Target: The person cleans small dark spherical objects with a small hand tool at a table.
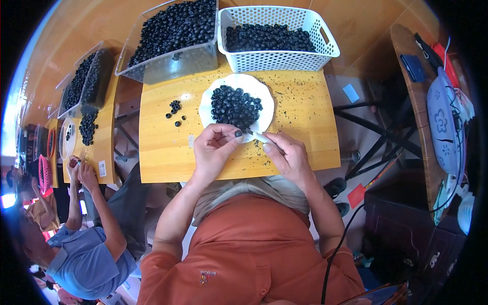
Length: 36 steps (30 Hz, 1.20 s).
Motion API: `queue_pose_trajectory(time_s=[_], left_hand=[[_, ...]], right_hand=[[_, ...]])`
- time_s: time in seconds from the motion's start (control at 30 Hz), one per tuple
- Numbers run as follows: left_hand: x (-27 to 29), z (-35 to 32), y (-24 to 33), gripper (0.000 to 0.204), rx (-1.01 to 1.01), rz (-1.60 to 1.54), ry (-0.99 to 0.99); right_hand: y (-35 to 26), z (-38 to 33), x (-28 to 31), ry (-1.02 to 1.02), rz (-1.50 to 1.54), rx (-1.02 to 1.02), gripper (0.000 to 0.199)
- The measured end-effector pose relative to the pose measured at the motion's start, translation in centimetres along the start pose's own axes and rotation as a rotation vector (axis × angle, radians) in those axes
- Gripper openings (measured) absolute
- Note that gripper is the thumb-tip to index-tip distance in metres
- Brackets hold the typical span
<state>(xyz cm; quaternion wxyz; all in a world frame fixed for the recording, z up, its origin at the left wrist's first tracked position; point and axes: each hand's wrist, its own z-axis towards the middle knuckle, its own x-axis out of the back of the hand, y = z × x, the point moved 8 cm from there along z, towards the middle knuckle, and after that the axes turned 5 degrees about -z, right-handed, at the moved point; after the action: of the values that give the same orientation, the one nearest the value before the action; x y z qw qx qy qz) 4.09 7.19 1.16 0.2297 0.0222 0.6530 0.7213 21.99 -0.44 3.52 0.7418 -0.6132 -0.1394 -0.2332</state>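
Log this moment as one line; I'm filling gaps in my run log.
left hand: pinches one dark bead | right hand: holds thin white tool to bead | white plate: heaped with beads | loose beads: left of plate

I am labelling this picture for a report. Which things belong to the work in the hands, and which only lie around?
In use:
left hand pinching one dark bead
right hand holding a thin tool
white plate of beads
white basket of beads
clear bin of beads
wooden table

Lying about:
blue card
side table with a fan
neighbour's bins
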Motion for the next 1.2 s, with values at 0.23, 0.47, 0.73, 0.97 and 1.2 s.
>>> queue_pose_trajectory(time_s=[0.23, 0.47, 0.73, 0.97, 1.2], left_hand=[[-0.8, -0.1, 1.0, 0.023, -0.072, 0.173, -0.067], [-0.4, -0.5, 0.4, 0.030, 0.014, 0.050, -0.009], [-0.4, -0.7, 0.5, 0.032, 0.009, 0.099, -0.018], [-0.6, -0.8, 0.9, 0.031, -0.013, 0.113, -0.035], [-1.0, -1.0, 1.8, 0.030, -0.051, 0.172, -0.046]], right_hand=[[-0.5, 0.1, -0.3, -0.018, -0.067, 0.084, 0.027], [-1.4, 0.1, -0.3, -0.012, -0.106, 0.141, 0.026], [-1.8, -0.1, -0.1, -0.022, -0.150, 0.144, 0.024], [-1.8, -0.2, 0.0, -0.015, -0.167, 0.134, 0.023], [-2.1, -0.3, 0.3, -0.013, -0.151, 0.122, 0.022]])
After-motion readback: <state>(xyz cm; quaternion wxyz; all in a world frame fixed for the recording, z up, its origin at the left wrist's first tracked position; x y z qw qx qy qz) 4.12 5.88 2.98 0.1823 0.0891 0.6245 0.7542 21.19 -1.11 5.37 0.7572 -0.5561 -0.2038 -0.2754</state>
